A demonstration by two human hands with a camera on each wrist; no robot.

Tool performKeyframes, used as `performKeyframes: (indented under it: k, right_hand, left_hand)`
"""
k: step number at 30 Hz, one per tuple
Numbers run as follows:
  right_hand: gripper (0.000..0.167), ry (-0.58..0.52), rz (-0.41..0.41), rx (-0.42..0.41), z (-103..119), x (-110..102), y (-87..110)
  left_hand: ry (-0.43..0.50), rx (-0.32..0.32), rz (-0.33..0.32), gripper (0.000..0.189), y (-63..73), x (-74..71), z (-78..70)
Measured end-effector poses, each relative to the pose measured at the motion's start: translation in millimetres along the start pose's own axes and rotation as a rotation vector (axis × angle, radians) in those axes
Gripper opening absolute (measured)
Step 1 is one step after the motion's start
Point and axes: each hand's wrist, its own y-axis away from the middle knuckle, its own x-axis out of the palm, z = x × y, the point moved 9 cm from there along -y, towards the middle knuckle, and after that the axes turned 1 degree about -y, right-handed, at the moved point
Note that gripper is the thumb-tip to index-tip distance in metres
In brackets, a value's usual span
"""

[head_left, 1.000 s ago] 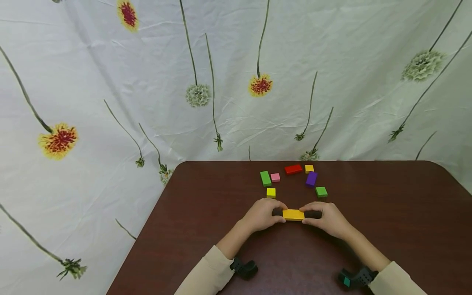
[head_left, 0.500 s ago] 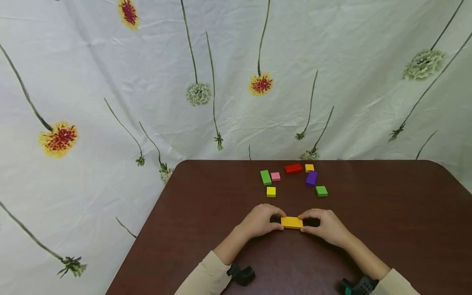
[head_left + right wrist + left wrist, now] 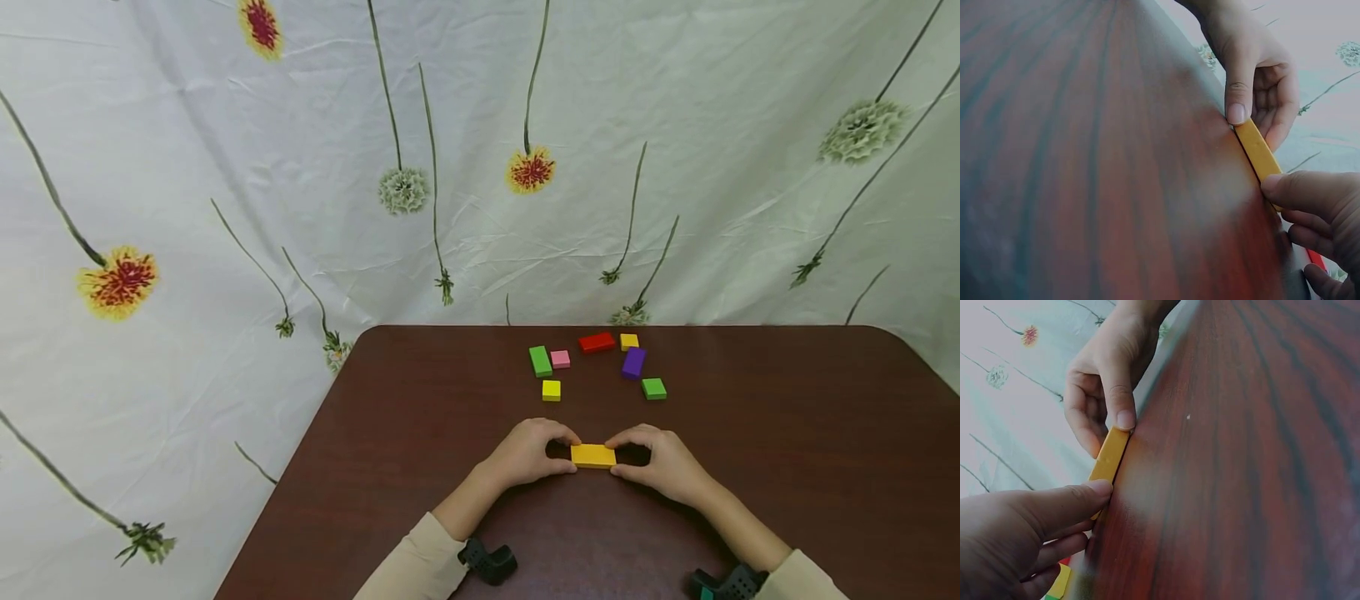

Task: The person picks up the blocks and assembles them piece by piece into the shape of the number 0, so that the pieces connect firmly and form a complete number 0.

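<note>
A yellow-orange rectangular block [image 3: 593,456] lies low at the dark wooden table, its long side running left to right in the head view. My left hand [image 3: 529,452] pinches its left end between thumb and fingers. The right end is pinched the same way by my right hand [image 3: 660,460]. In the left wrist view, the block [image 3: 1110,456] spans between both thumbs, its side close along the tabletop. From the right wrist, the same block [image 3: 1258,150] shows both thumbs pressing its near face.
Beyond the hands on the table [image 3: 420,400] lie a green block [image 3: 540,361], a pink block [image 3: 560,359], a red block [image 3: 597,342], a purple block [image 3: 633,362], a small green block [image 3: 654,388] and two yellow ones. A flowered cloth [image 3: 480,250] hangs behind.
Both hands have drawn the yellow-orange block toward the body and slightly left, mostly in the first half second. The other blocks stay put.
</note>
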Motion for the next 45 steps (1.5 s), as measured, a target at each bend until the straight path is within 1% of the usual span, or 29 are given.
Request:
performKeyframes:
  k: [2,5,9,11,15,19,27,31,36,40,45]
  right_hand:
    - [0.028,-0.011,-0.005,0.0,0.0,-1.1,0.4]
    - [0.032,-0.027,-0.037,0.008,-1.7,-7.4,0.2]
    - [0.035,-0.043,-0.102,0.022,-7.4,-23.7,-3.0]
    - [0.035,-0.044,-0.12,0.034,-11.4,-32.1,-5.7]
    - [0.036,-0.029,-0.137,0.068,-20.8,-46.8,-12.1]
    - [0.036,0.012,-0.152,0.092,-28.4,-58.9,-21.3]
    - [0.037,0.081,-0.133,0.165,-47.8,-70.3,-37.7]
    - [0.037,0.11,-0.119,0.175,-56.2,-71.9,-44.4]
    - [0.04,0.111,-0.085,0.186,-64.8,-70.4,-46.9]
    - [0.041,0.097,-0.055,0.211,-69.8,-67.3,-46.2]
    - [0.037,0.094,-0.056,0.236,-73.6,-65.9,-45.3]
  left_hand:
    - [0.006,-0.003,-0.002,0.03,0.9,-0.2,0.1]
    - [0.007,-0.008,-0.003,0.03,1.5,-0.4,-0.4]
    - [0.005,-0.007,-0.005,0.03,1.6,-0.9,-0.6]
    - [0.002,-0.004,-0.004,0.03,1.6,-0.7,-0.3]
    - [-0.004,-0.003,0.0,0.03,1.7,0.5,-0.1]
    - [-0.011,-0.002,-0.002,0.031,2.2,0.1,0.0]
    - [-0.016,0.001,0.003,0.03,2.2,0.4,-0.8]
    - [-0.02,0.0,0.004,0.03,2.5,0.8,-0.4]
    - [-0.019,-0.003,0.007,0.031,2.7,1.3,-0.3]
    - [-0.011,0.002,0.003,0.03,3.6,-0.1,-2.1]
    - [-0.017,0.009,-0.003,0.031,4.0,-1.4,-2.8]
